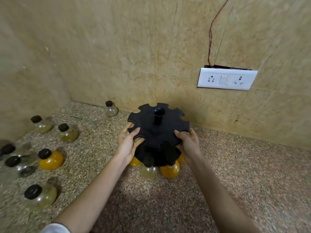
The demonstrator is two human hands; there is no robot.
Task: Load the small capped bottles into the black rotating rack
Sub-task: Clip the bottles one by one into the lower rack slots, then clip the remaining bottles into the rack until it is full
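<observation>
Left hand (128, 143) and right hand (188, 143): clasped on opposite edges of black rack's (158, 130) notched upper disc, fingers curled over rim; rack stood on speckled counter (235, 174) near wall corner; hung in lower tier: orange bottle (170, 169), clear bottle (149, 172); loose capped bottles (50, 159) scattered left; socket plate (227, 79) mounted on wall.

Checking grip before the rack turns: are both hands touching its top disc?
Touching. The head view shows the left hand and right hand with fingers wrapped over the top disc's notched rim.
</observation>
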